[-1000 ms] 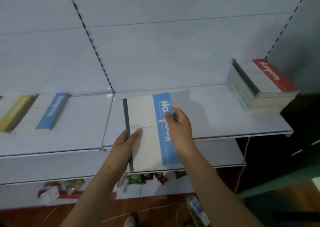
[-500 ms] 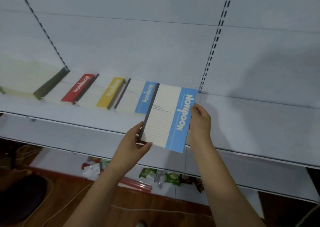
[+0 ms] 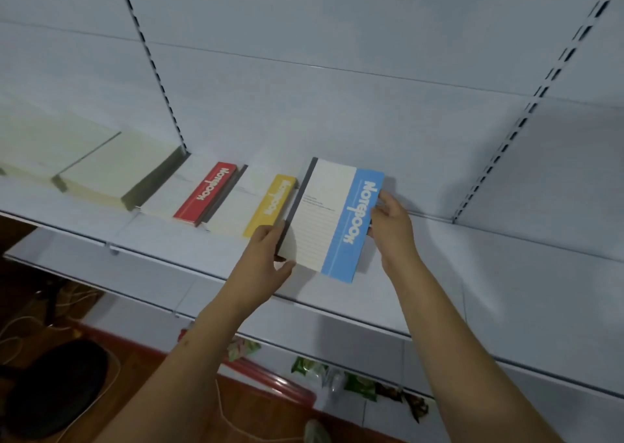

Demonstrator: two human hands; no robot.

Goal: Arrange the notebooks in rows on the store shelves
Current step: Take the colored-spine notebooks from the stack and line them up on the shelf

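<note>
A blue-and-white notebook (image 3: pixel 332 218) is held low over the white shelf (image 3: pixel 472 267), right of a yellow notebook stack (image 3: pixel 266 206). My left hand (image 3: pixel 266 257) grips its dark spine edge near the bottom corner. My right hand (image 3: pixel 391 226) pinches its blue right edge. Whether the notebook rests on something beneath it is hidden. Further left lie a red notebook stack (image 3: pixel 202 192) and cream-covered stacks (image 3: pixel 111 169).
The shelf runs on bare to the right of the blue notebook. Slotted uprights (image 3: pixel 526 115) stand against the back panel. A lower shelf (image 3: pixel 337 321) sits below. Snack packets (image 3: pixel 310 368) and a red edge (image 3: pixel 270 378) lie near the wooden floor; a dark round object (image 3: pixel 50 385) sits at left.
The view swung left from the right-hand shelf section. The blue notebook, held in both hands, moved up and in over the shelf, and now covers the blue notebook that lay beside the yellow stack.
</note>
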